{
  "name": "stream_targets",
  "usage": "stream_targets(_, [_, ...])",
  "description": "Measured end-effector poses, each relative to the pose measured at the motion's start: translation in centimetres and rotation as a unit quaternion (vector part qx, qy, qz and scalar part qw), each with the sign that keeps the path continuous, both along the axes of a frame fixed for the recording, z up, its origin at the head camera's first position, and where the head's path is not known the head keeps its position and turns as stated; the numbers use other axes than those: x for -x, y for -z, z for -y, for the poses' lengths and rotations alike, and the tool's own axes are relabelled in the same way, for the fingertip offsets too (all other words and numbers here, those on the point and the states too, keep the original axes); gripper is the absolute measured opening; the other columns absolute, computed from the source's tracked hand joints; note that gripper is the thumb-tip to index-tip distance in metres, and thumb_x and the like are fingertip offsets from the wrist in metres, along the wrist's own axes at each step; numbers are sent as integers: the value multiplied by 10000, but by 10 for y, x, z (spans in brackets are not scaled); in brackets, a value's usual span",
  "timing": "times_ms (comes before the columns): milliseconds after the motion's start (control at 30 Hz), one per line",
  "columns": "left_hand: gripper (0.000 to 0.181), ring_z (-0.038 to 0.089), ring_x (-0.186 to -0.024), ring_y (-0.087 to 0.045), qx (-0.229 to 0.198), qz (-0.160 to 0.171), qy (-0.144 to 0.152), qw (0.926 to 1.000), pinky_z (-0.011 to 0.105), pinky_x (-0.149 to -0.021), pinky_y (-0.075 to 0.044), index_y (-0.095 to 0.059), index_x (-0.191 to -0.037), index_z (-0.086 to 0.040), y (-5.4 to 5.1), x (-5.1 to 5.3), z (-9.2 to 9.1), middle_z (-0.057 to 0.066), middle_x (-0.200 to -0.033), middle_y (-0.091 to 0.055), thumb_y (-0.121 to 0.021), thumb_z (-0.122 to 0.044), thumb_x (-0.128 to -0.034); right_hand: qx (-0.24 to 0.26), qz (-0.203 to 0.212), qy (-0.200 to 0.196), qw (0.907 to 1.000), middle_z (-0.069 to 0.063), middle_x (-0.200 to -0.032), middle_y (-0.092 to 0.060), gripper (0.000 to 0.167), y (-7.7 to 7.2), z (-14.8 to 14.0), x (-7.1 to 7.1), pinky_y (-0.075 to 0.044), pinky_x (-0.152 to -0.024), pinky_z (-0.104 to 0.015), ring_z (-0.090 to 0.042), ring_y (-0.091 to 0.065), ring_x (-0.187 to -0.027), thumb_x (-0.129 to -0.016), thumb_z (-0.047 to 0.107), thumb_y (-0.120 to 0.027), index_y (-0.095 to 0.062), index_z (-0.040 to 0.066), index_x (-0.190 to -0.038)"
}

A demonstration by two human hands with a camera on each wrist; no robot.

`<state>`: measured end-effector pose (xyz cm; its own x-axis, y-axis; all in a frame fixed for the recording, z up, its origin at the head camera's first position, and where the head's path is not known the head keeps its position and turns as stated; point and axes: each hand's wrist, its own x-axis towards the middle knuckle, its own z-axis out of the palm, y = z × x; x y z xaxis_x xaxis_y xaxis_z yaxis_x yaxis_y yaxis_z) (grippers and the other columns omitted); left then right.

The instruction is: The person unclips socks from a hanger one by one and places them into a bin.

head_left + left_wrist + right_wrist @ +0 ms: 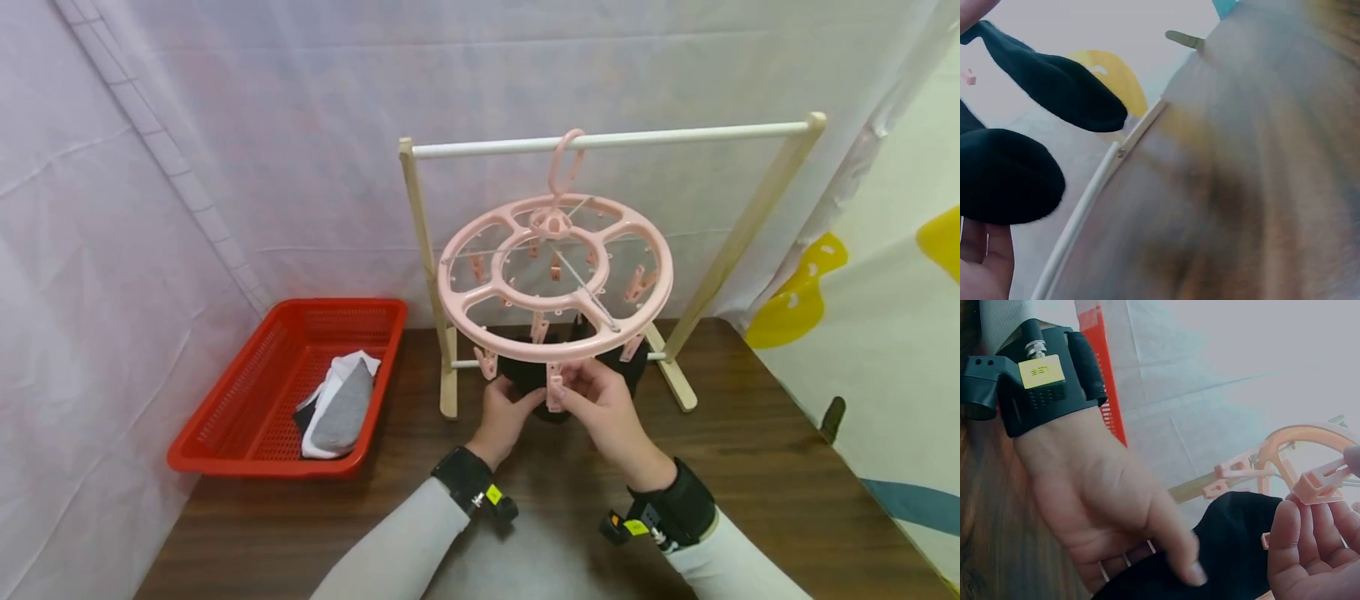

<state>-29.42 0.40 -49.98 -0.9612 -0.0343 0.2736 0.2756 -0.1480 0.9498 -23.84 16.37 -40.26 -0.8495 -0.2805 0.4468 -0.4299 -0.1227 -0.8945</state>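
A pink round clip hanger (555, 354) hangs by its hook over the drying stand. My left hand (501, 421) holds a black sock (1235, 544) beneath the hanger's near rim, with the thumb lying on the cloth. At the front of the rim, my right hand (603, 408) pinches a pink clothespin (554, 392) between thumb and fingers. Whether the clothespin's mouth is on the cloth, I cannot tell. In the left wrist view, one dark sock (1054, 87) hangs beside another rounded black sock end (1010, 178). The hanger and hands hide part of the black cloth.
A red basket (225, 408) at the left contains a grey and white sock (345, 412) and some dark cloth. The stand's wooden right leg (742, 233) and white top bar (690, 135) frame the hanger. Other pink clips (486, 364) dangle around the ring.
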Motion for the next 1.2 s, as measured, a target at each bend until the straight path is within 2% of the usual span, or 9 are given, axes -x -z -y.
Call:
stream_targets(167, [391, 78, -1025, -673, 190, 19, 59, 9998, 200, -895, -554, -671, -1251, 82, -7, 2, 6, 308, -1245, -706, -780, -92, -918, 85, -76, -69, 9999, 35, -907, -662, 124, 1, 1, 1, -619, -733, -247, -71, -664, -790, -1023, -37, -602, -599, -99, -1131])
stream_targets(233, [428, 99, -1045, -676, 307, 67, -23, 9995, 231, -922, -556, -648, -1298, 56, -7, 2, 7, 292, -1244, -714, -781, -88, -917, 188, -67, -71, 9998, 36, -913, -677, 112, 4, 2, 1, -623, -731, -248, -68, -677, -796, -1038, -33, -572, -639, -36, -1128])
stream_targets(400, [446, 183, -1109, -682, 366, 155, 27, 9992, 281, -973, -555, -672, -1307, 30, -2, 3, 8, 207, -1230, -753, -798, -74, -892, 804, -133, -270, 9963, 8, -965, -754, 355, 16, 6, 6, -633, -769, -276, -106, -730, -857, -1120, 69, -374, -726, 94, -1157])
stream_targets(533, [378, 121, -1078, -689, 397, 102, 246, 9989, 236, -948, -556, -720, -1239, 61, 1, 5, 10, 212, -1222, -760, -785, -45, -882, 1363, -638, -405, 9878, 5, -969, -741, 492, 23, 6, 14, -604, -840, -290, -132, -702, -916, -1108, 31, -248, -739, 47, -1088])
stream_targets(700, [449, 124, -1123, -703, 172, 344, 484, 9981, 244, -966, -561, -680, -1314, 38, 2, 5, 16, 210, -1287, -745, -775, -37, -882, 1527, -641, 250, 9859, 33, -822, -663, 479, 30, 2, 30, -554, -720, -262, -126, -636, -761, -960, -157, -340, -741, 104, -942])
stream_targets(867, [463, 306, -1207, -693, 203, 265, 661, 9973, 232, -946, -568, -652, -1327, 110, 3, 6, 21, 306, -1326, -696, -755, -34, -899, 1301, 148, 855, 9877, 33, -779, -645, 315, 30, 1, 51, -493, -532, -222, -94, -574, -569, -940, -166, -501, -693, 52, -1061])
stream_targets(1000, [443, 366, -1226, -672, 301, 161, 553, 9979, 309, -988, -581, -659, -1304, 128, 3, 7, 24, 324, -1327, -685, -757, -7, -893, 1498, 616, 895, 9827, 50, -966, -692, 316, 21, 10, 63, -547, -725, -171, -61, -655, -797, -932, -116, -589, -687, 55, -1180])
stream_targets(1100, [549, 368, -1371, -579, 149, 80, 587, 9981, 441, -1130, -516, -608, -1414, 87, 2, 7, 24, 266, -1509, -592, -756, 31, -888, 1830, 641, 745, 9782, 51, -1048, -748, 320, 13, 17, 67, -555, -915, -190, -76, -699, -1023, -925, -98, -639, -726, 111, -1151])
stream_targets(1200, [581, 364, -1379, -572, 137, 47, 665, 9977, 440, -1137, -510, -586, -1445, 78, 2, 7, 23, 268, -1521, -579, -756, 37, -891, 2117, 612, 572, 9737, 62, -1042, -761, 311, 7, 22, 68, -556, -900, -190, -70, -705, -1010, -929, -90, -684, -751, 170, -1086])
